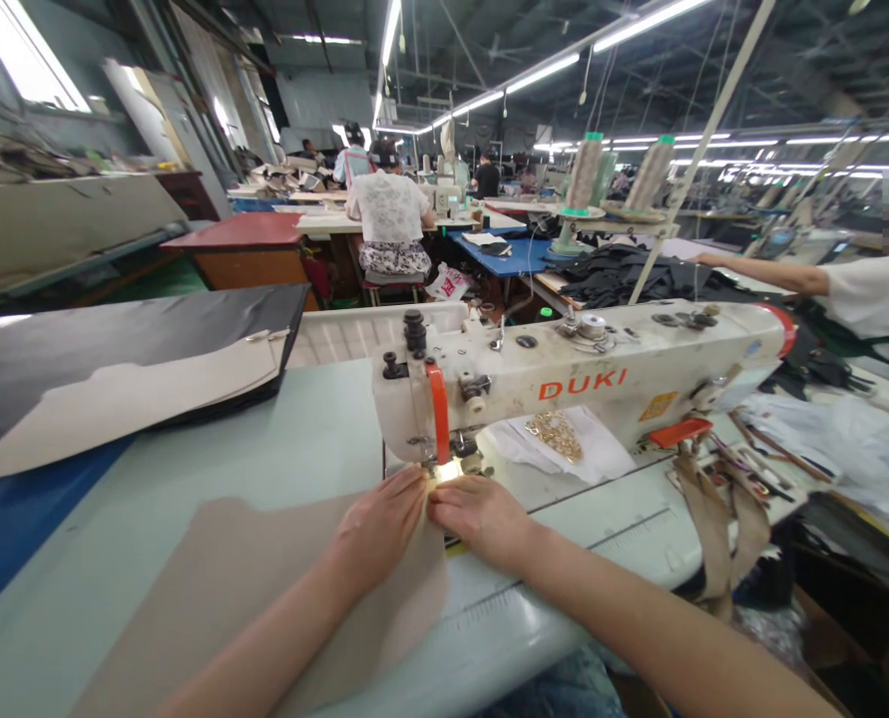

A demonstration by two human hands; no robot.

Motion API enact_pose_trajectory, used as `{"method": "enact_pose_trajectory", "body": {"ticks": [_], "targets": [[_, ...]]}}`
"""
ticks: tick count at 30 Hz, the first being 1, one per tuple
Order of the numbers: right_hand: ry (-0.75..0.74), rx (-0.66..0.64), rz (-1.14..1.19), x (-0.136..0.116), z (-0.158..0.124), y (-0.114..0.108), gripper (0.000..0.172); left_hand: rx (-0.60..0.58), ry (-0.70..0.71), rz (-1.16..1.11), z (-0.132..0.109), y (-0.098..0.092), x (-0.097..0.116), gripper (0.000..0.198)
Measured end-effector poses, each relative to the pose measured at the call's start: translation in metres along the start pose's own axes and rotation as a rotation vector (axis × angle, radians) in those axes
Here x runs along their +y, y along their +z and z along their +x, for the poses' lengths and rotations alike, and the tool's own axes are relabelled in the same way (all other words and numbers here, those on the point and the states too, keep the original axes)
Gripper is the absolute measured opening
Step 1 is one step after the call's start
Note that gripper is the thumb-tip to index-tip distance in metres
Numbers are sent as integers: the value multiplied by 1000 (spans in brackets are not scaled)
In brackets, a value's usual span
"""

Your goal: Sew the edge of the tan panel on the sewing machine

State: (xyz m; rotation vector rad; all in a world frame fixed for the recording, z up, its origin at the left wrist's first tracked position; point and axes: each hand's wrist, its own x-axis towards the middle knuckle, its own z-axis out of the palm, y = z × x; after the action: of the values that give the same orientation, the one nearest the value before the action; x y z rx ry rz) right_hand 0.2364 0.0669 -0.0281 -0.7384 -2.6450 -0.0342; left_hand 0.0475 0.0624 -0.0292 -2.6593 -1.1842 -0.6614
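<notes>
A white sewing machine marked DUKI stands on the pale green table, its lamp lit at the needle. A large beige fabric panel lies flat on the table, one edge reaching up to the needle area. My left hand presses on the panel just left of the needle, fingers together on its edge. Close beside it, my right hand has its fingers bent and closed on the panel's edge. My fingers hide the exact spot under the presser foot.
More beige panels lie on a black sheet at the left. Gold-coloured metal pieces sit on white plastic behind the needle. Tan straps hang at the right. Thread cones stand behind the machine. A co-worker's arm reaches in at right.
</notes>
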Motion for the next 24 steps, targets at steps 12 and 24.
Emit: {"method": "enact_pose_trajectory", "body": {"ticks": [12,24], "targets": [[3,-2,-7,3,5,0,9,22,-10,-28,9,-2,-3,30],[5,-5,46,4,0,3,10,-32,-72,-37,8,-1,2,26]]}}
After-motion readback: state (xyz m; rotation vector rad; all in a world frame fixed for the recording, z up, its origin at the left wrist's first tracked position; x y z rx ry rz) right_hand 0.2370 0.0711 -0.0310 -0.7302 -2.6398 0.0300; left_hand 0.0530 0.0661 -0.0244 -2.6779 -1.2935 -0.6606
